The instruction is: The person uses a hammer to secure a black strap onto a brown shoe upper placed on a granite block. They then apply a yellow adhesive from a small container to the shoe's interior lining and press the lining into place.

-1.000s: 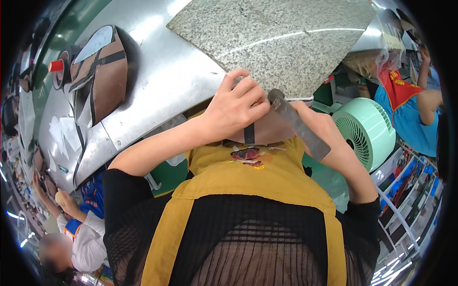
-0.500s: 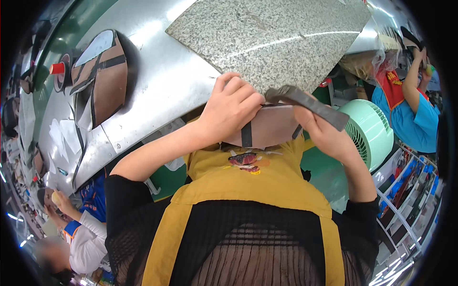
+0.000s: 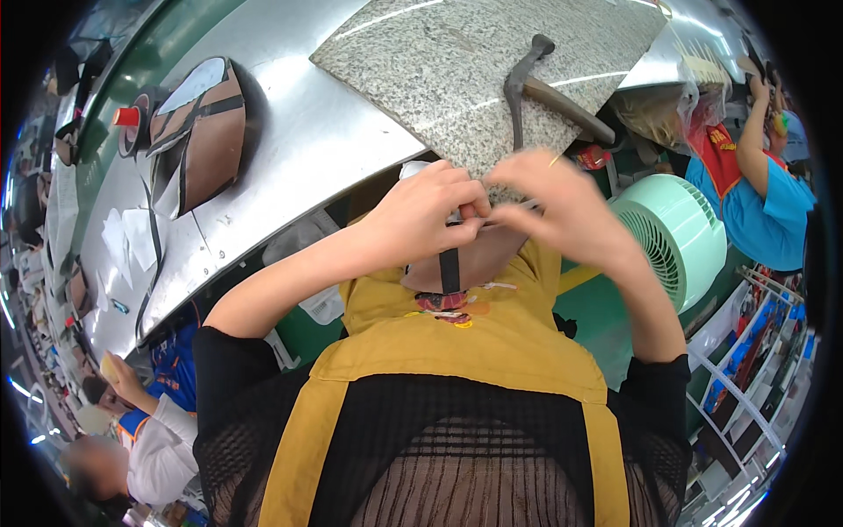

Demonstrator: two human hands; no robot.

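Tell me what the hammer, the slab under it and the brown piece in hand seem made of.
Hammer: dark, dull-sheened head, probably steel; brownish handle, perhaps wood.
Slab: granite-like stone, judging by its speckles; polished, since it mirrors light streaks.
Brown piece: smooth, curved sheet, possibly leather or synthetic; grain unclear.

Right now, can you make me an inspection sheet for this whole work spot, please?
Surface: shiny metal table, with a speckled stone slab on it.
Work pieces: brown piece with a black band, at the person's front; hammer lying on the slab.
Clutter: white scraps and a larger brown item with black bands, on the left.
Grips: left grip pinches the brown piece's upper edge; right grip is beside it, too blurred to judge.
Cables: nothing seen.
Surroundings: mint-green fan on the right; co-workers on both sides.
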